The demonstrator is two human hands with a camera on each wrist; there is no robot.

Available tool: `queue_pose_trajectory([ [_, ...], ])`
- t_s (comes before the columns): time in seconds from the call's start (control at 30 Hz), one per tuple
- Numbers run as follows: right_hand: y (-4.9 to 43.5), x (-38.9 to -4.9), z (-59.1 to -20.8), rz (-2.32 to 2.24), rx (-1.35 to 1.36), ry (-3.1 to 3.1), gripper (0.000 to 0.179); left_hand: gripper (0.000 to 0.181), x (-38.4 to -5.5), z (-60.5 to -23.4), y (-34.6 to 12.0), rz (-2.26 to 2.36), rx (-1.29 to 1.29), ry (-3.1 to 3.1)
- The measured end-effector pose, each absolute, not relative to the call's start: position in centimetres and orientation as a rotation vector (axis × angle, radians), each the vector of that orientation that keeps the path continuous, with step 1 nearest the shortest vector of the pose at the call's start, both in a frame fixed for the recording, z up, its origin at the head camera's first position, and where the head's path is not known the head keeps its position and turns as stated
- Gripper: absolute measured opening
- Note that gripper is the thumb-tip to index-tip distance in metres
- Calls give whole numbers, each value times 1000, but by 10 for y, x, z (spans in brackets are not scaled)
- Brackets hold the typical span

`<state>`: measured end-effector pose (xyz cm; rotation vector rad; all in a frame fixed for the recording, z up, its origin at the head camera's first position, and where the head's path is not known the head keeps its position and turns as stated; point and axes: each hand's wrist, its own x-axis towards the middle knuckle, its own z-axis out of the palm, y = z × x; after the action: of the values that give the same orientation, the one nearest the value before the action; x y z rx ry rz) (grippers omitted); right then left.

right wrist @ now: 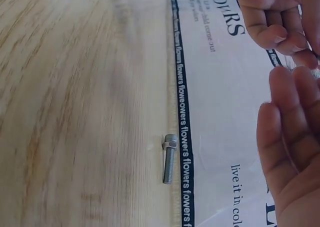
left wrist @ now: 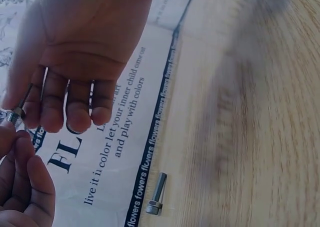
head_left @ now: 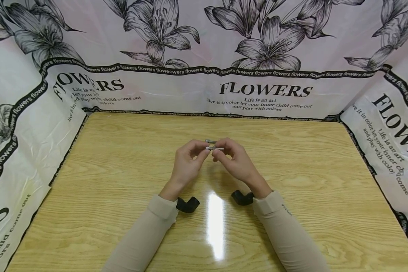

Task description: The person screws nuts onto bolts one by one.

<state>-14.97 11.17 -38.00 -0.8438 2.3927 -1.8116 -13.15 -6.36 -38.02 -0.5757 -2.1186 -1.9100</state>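
Note:
Over the table, a small metal bolt with a nut (head_left: 218,148) is held between both hands. The left hand (head_left: 187,162) pinches its head end between thumb and forefinger. From the other side, the right hand (head_left: 236,160) pinches near the nut and threaded shank. In the left wrist view, the held bolt (left wrist: 19,110) shows at the fingertips, and the right hand's other fingers (left wrist: 52,114) hang below its palm. A second bolt with a nut (right wrist: 169,159) lies on the table just beyond the hands, its head toward the left.
The wood-grain table (head_left: 122,158) carries a bright light reflection near its front. White flower-printed fabric (head_left: 176,90) stands along its back and sides. Black curved pieces (head_left: 188,204) sit at the inner side of both wrists, below the sleeve cuffs.

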Motion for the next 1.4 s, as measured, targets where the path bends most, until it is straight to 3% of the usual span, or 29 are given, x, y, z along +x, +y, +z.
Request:
queue_pose_trajectory([
  [0.17,110,-148,-378,-1765,-798,2455,17,12,-131,-380,-63,-1932,-572,-2118],
  [0.3,111,-148,-379,-1783,-828,2427,13,12,-130,-381,-63,-1934,-579,-2116],
  [0.43,111,-148,-381,-1831,-894,2394,23,12,-130,-382,-63,-1940,-578,-2112],
  [0.6,110,-148,-381,-1808,-880,2445,9,12,-130,-382,-63,-1937,-566,-2122],
  [0.8,109,-147,-380,-1742,-816,2535,20,12,-129,-382,-62,-1926,-578,-2120],
  [1.0,111,-149,-382,-1822,-829,2461,12,12,-131,-382,-63,-1881,-588,-2111],
  [1.4,111,-151,-386,-1948,-982,2441,23,12,-133,-382,-65,-1881,-600,-2077],
])
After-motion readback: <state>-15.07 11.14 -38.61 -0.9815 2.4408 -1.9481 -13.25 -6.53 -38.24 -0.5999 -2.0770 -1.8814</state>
